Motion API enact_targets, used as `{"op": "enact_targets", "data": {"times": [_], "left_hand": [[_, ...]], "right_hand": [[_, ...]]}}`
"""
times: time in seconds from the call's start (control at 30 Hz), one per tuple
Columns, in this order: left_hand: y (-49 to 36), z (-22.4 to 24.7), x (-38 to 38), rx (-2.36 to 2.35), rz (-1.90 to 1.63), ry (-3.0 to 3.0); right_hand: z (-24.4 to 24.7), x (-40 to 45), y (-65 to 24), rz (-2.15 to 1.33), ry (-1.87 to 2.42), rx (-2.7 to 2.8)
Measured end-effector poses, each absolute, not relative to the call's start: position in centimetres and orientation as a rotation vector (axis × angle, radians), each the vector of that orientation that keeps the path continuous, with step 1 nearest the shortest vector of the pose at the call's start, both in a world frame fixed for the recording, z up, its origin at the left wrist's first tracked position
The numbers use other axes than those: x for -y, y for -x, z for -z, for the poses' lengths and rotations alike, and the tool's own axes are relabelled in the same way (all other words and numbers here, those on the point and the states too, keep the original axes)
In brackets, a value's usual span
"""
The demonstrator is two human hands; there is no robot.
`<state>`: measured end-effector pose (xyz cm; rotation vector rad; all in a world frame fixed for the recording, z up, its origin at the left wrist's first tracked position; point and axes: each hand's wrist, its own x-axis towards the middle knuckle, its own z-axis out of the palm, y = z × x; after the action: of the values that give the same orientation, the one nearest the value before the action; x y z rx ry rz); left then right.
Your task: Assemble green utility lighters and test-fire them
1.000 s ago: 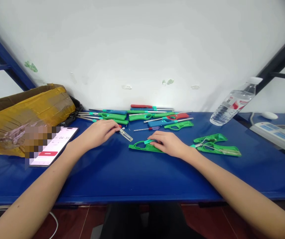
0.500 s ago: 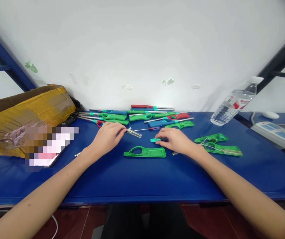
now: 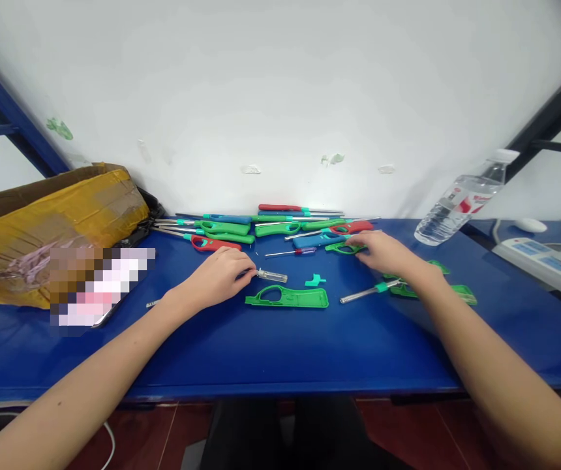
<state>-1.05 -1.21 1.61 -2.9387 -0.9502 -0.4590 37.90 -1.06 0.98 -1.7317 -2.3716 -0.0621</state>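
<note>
My left hand [image 3: 222,275] pinches a clear transparent tube [image 3: 273,276] by its left end, above a green half-shell [image 3: 288,297] lying on the blue table [image 3: 261,356]. My right hand [image 3: 383,251] is at another green shell [image 3: 344,249] farther back, its fingertips at the shell's right end; whether they grip it is unclear. Between the hands lies a small turquoise piece [image 3: 315,281]. A metal rod with a turquoise collar [image 3: 366,294] rests below my right hand. More green shells [image 3: 461,294] lie partly behind my right forearm.
Several red, green and blue lighters [image 3: 224,228] lie along the wall, with a screwdriver [image 3: 304,251] in front. At left are a yellow-taped box [image 3: 89,209] and a phone [image 3: 109,287]; a water bottle [image 3: 461,202] and power strip [image 3: 545,261] are at right.
My right hand has moved right and back to the rear green shell. The turquoise piece now lies on the table. My left hand has brought the tube slightly closer and to the right.
</note>
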Motion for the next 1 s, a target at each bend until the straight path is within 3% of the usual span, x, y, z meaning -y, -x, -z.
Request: {"op": "enact_targets", "data": {"times": [0.2,0.33,0.67,1.0], "left_hand": [[1.1,-2.0,1.6,0.958,0.439,2.994],[1.1,-2.2,1.9,0.891,0.474,3.060],[1.9,-1.9,0.9,0.927,0.471,3.041],[2.2,-1.7,0.4,0.912,0.469,3.044]], "right_hand": [[-1.5,2.0,-36.9,-0.098,1.806,2.446],[-2.5,3.4,-34.8,-0.252,1.610,2.493],[-2.6,5.0,-28.2,-0.146,1.198,2.453],[-1.0,3.5,-24.1,-0.059,1.142,2.548]]}}
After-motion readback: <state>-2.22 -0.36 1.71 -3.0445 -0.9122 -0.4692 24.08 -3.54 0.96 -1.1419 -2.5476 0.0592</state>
